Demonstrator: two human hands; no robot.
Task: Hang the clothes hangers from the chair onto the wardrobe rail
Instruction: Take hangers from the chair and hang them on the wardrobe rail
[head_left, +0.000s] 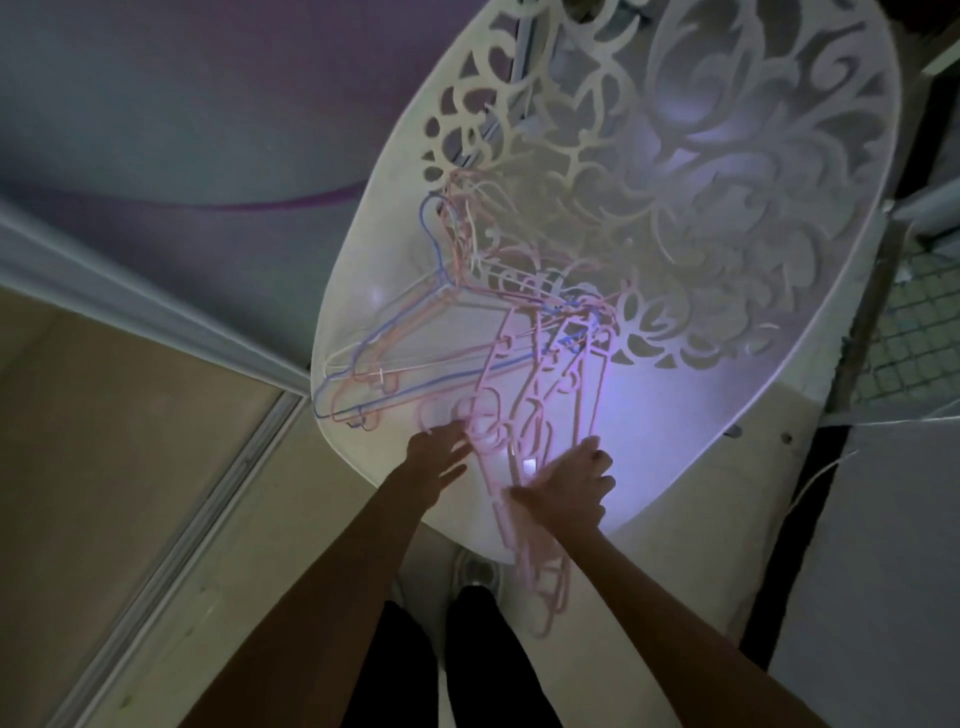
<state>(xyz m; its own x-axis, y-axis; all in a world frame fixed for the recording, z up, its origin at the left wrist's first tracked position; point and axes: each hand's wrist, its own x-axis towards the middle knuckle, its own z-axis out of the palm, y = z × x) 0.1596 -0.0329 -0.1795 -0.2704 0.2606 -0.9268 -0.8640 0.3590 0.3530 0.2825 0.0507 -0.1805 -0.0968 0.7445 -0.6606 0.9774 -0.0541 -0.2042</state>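
Dim, bluish light fills a small room, with pale flooring and a sliding-door track running diagonally through the lower left of the frame. One white chair with an ornate cut-out backrest fills the centre and upper right, seen from above. On its seat lies a tangled heap of thin clothes hangers. A blue and pale group sits centre-left, its hooks pointing toward the top of the frame and its long bars slanting toward the lower left. A pink bunch lies just right of it, its long axis running from mid-frame down toward the person, its lower end spilling over the seat's front edge at lower centre. An exact count is impossible in the tangle; roughly ten hangers in all is a guess. Two bare hands reach up from the bottom of the frame. The left hand has its fingers spread and nearly straight, its fingertips touching the pink loops. The right hand lies over the pink bunch with its fingers bent around the wires, apparently gripping them. Both hands are on the pink bunch and well apart from the blue group, with the left nearer to it. No wardrobe rail is in view, so lifting appears to come next.
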